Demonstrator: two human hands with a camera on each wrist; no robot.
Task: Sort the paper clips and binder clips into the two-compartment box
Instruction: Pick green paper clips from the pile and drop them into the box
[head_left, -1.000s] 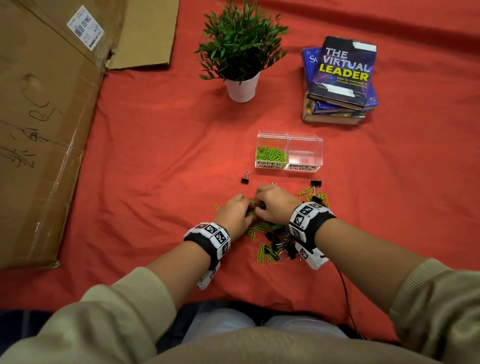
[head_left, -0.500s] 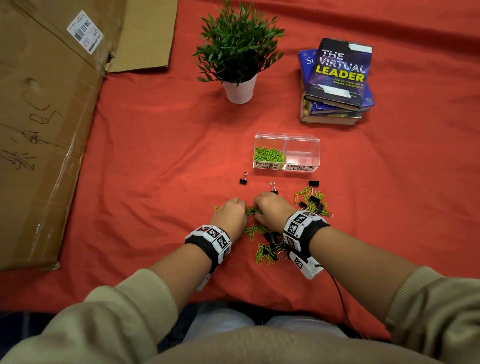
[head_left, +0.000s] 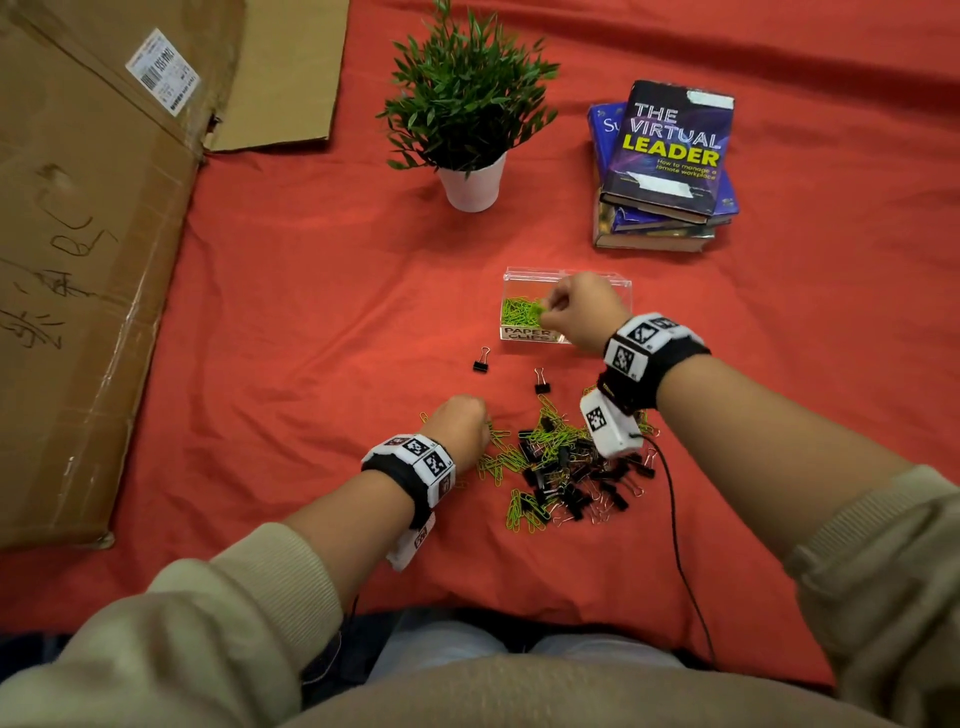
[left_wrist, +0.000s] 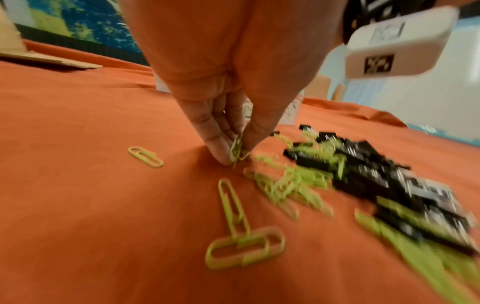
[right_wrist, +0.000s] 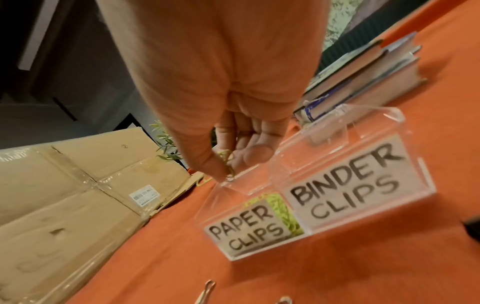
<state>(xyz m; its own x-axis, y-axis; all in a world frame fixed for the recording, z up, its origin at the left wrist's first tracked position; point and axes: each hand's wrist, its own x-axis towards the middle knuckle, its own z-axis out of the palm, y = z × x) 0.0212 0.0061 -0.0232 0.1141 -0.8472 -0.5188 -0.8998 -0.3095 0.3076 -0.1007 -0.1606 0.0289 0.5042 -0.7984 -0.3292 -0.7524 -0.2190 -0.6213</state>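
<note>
A clear two-compartment box (head_left: 511, 275) (right_wrist: 337, 185) stands on the red cloth, labelled PAPER CLIPS on its left half and BINDER CLIPS on its right. Green paper clips (head_left: 517, 310) lie in the left half. My right hand (head_left: 582, 306) (right_wrist: 228, 164) hovers over the box and pinches green paper clips above the left compartment. A mixed pile of green paper clips and black binder clips (head_left: 561, 462) (left_wrist: 363, 181) lies nearer to me. My left hand (head_left: 460, 428) (left_wrist: 235, 150) pinches green paper clips at the pile's left edge, down on the cloth.
Two stray binder clips (head_left: 481, 361) (head_left: 541, 382) lie between pile and box. A potted plant (head_left: 467, 119) and a stack of books (head_left: 665, 166) stand behind the box. Flattened cardboard (head_left: 88, 234) covers the left side. A black cable (head_left: 680, 545) trails from my right wrist.
My right hand has left the pile and risen forward to the box with paper clips pinched in it. My left hand stays at the pile's left edge.
</note>
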